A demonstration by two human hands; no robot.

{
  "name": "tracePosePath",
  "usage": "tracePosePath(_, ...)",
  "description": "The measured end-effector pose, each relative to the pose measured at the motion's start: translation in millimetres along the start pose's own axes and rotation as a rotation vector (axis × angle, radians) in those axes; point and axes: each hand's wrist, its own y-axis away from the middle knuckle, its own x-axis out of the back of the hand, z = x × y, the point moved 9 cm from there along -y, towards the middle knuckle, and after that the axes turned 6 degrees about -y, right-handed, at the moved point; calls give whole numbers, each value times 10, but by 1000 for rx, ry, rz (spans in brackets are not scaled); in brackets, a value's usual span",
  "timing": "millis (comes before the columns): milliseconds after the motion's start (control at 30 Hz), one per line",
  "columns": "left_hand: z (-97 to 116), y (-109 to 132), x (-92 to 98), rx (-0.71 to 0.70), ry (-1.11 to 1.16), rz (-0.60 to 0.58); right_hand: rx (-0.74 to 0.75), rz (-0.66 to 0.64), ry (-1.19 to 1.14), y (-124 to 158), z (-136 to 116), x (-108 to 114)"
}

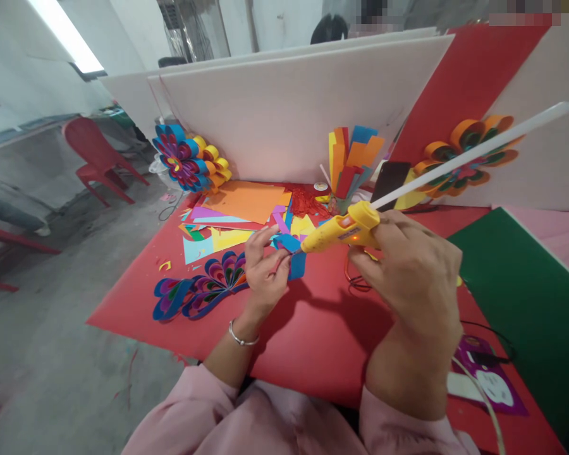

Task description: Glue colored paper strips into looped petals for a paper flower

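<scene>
My right hand (415, 268) is closed round a yellow glue gun (344, 230) with a long white glue stick (474, 151) sticking out of its back. The gun's nozzle touches a folded blue paper strip (291, 253) that my left hand (264, 268) pinches between thumb and fingers above the red table sheet (313, 335). A finished multicoloured paper loop ornament (201, 287) lies flat just left of my left hand.
Loose coloured paper sheets (246, 202) lie behind the hands, with a cup of paper strips (353, 158), another loop ornament (187, 158) and an orange one (464, 155) against white boards. A green sheet (526, 297) lies right. Red chairs (97, 155) stand left.
</scene>
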Motion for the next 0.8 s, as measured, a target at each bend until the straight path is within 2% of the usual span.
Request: tracePosePath(800, 44, 2, 7, -58, 28, 15, 15, -9, 8, -11, -11, -7)
